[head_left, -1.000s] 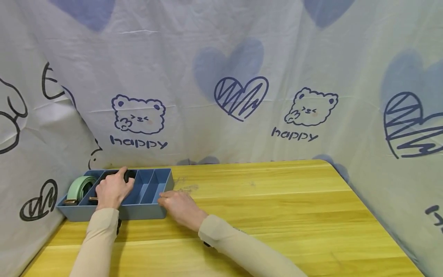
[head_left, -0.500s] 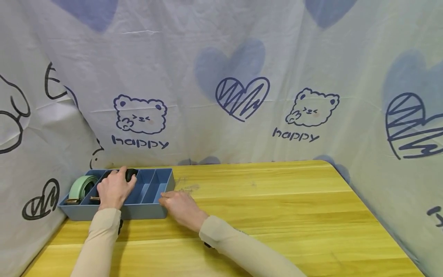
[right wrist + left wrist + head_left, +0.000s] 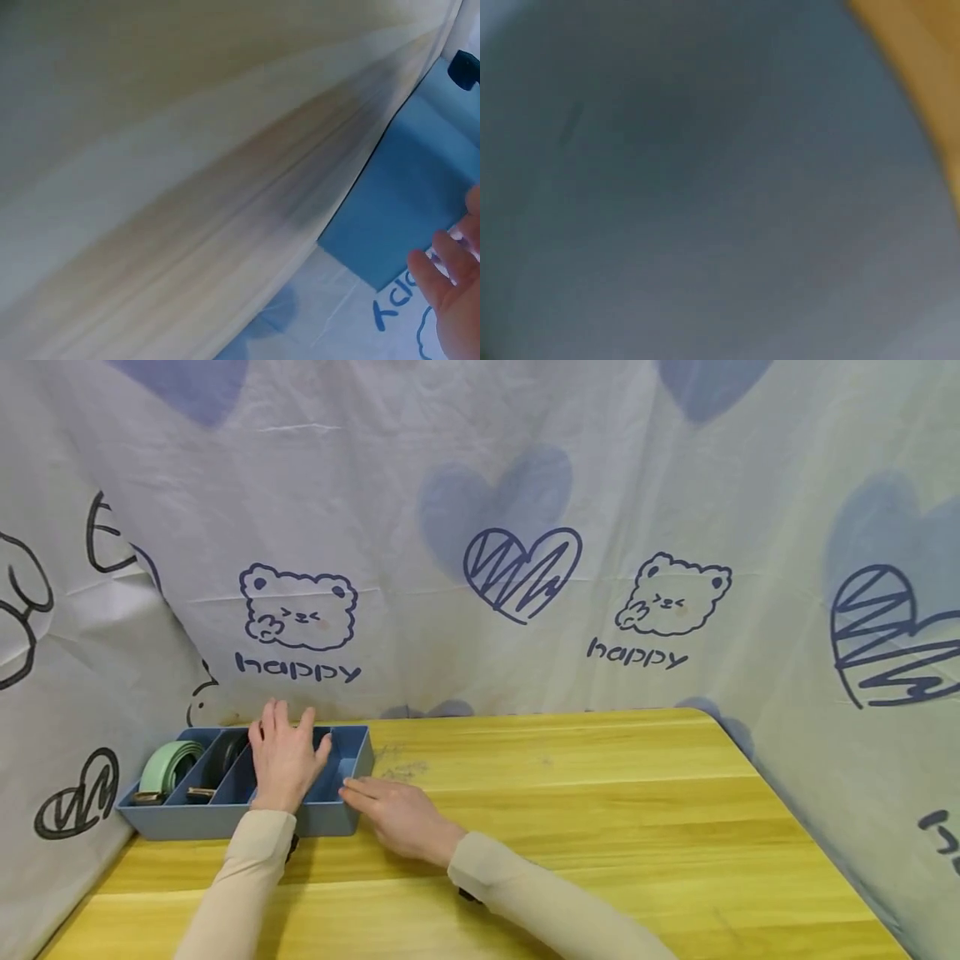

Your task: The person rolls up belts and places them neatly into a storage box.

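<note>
A blue divided box (image 3: 187, 822) stands at the table's left. In the head view its leftmost compartment has a coiled mint-green belt (image 3: 161, 770), and the second a coiled black belt (image 3: 223, 760) with a gold-coloured buckle. My left hand (image 3: 283, 764) lies over the middle compartments, fingers spread toward the back wall, hiding what is under it. The left wrist view is a dark blur. With fairly straight fingers, my right hand (image 3: 397, 814) touches the box's right end near the front corner. The right wrist view shows its fingers (image 3: 427, 277) beside the blue wall.
The wooden table (image 3: 600, 818) extends to the right of the box. Behind the box and along its left side hangs a white printed cloth (image 3: 412, 635) with hearts and bears.
My left hand has moved right from the second compartment, and its fingers have spread. The coiled belt there now shows, while the black thing seen beside the hand is covered. The right hand stays put.
</note>
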Tool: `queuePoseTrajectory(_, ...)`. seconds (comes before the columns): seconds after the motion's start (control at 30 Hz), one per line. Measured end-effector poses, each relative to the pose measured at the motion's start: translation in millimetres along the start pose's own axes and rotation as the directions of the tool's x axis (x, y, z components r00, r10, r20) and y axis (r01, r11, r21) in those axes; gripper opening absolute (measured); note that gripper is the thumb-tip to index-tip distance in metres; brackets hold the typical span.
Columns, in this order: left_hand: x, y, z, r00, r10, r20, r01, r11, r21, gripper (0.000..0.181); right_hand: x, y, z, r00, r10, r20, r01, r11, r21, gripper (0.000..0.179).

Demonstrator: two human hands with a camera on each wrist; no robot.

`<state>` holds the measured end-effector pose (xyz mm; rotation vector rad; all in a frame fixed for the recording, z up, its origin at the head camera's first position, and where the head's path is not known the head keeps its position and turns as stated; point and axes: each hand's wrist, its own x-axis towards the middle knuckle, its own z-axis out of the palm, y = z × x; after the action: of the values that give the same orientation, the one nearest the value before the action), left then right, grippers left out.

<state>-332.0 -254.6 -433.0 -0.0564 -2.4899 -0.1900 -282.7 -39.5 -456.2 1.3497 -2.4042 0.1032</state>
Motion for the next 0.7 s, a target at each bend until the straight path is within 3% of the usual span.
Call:
queuePoseTrajectory(0.13,3.6,20.7,0.8,0.999,0.025,0.026,-0.025,1.0,-0.007,0.047,-7.6,6.8,-1.1,0.998,0.013,0.056,-0.013,1.0,-0.001,0.048)
queuePoseTrajectory(0.3,1.0,42.7,2.0,0.99,0.042,0.136,-0.035,0.998,-0.048,0.056,-19.9,24.5,-5.5,0.987,0.112,0.112,-0.104,0.992,-0.072,0.049)
queuePoseTrajectory(0.47,-3.8,61.7,2.5,0.971,0.039,0.236,-0.023,0.997,-0.072,0.064,-36.5,52.0,-11.6,0.952,0.263,0.154,-0.258,0.965,-0.052,0.048)
queuePoseTrajectory(0.7,-5.1,82.6,6.1,0.962,0.068,0.264,-0.032,0.99,-0.137,0.059,-66.0,93.8,-22.1,0.907,0.396,0.141,-0.407,0.911,0.06,0.05)
